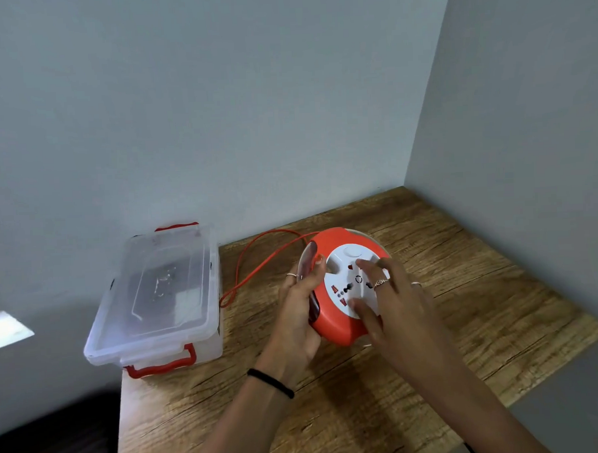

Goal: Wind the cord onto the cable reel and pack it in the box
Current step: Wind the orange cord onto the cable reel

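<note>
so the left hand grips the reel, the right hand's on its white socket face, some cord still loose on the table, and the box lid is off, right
Not quite: the box has its clear lid on, red latches at both ends, as the head view shows. The rest stands: the left hand grips the reel, the right hand rests on its white socket face, and loose cord lies on the table.

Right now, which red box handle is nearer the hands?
The front handle, at the near end of the clear box; the other handle is by the wall.

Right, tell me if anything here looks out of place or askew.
Two things. The clear box overhangs the left edge of the table, lid closed. A loop of orange cord trails unwound from the reel, which both hands hold.
</note>
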